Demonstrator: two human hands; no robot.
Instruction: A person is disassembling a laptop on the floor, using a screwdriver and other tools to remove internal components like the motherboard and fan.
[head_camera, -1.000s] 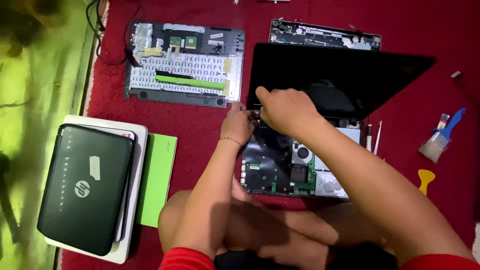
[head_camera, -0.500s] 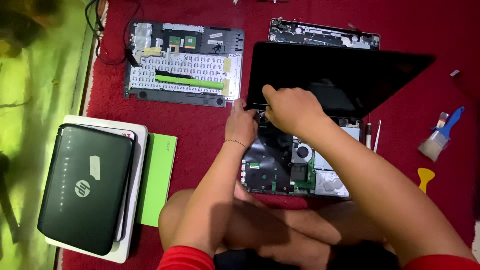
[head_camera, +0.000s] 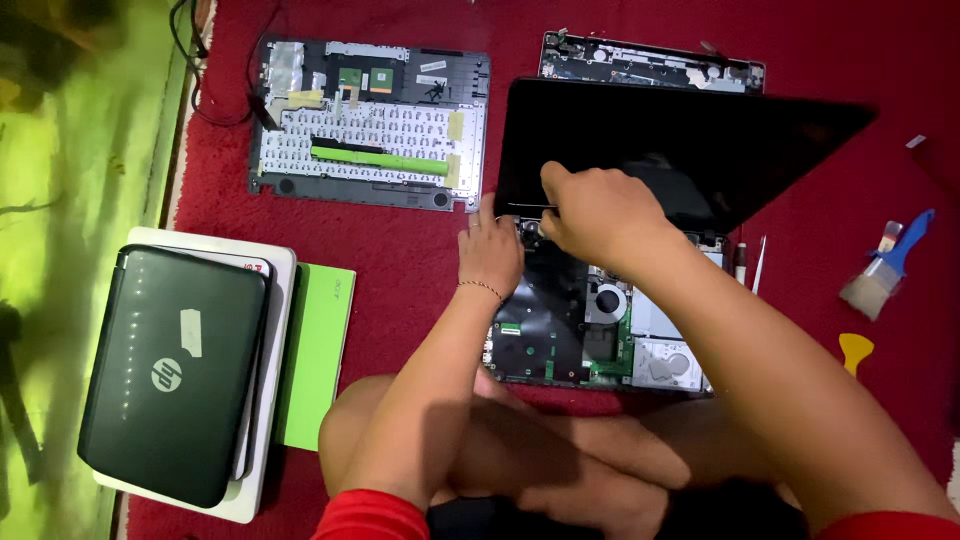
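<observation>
Both hands meet at the opened black laptop base (head_camera: 560, 330) hinge: left hand (head_camera: 490, 255) steadies it, fingers curled; right hand (head_camera: 600, 210) pinches something small, unidentifiable.

A black, unlit laptop screen (head_camera: 680, 150), a tilted wide rectangle, stands just beyond the fingertips of the right hand (head_camera: 600, 215). Far left of the fingers, a small pale rectangular sticker (head_camera: 190, 333) sits on a dark green laptop lid (head_camera: 170, 375)

A red carpet (head_camera: 400, 260) carries everything — an opened laptop base (head_camera: 590, 330), an upturned keyboard panel (head_camera: 370, 125), a stack of closed laptops (head_camera: 180, 370), a green sheet (head_camera: 318, 350), a brush (head_camera: 885, 268) and a yellow pry tool (head_camera: 855, 350).
</observation>
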